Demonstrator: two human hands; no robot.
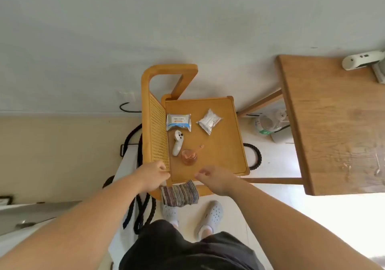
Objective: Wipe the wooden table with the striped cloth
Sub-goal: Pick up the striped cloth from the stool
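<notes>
A small wooden table with a raised rim and a rattan side panel stands in front of me. The striped cloth hangs folded over its near edge, below the tabletop. My left hand rests at the near left corner of the table, fingers curled against the rattan panel's lower end. My right hand hovers over the near edge just right of the cloth, fingers loosely bent with nothing in them. Neither hand touches the cloth.
On the tabletop lie a wipes packet, a silver pouch, a white controller and a small amber glass item. A larger wooden desk stands to the right. Black cords hang at the left.
</notes>
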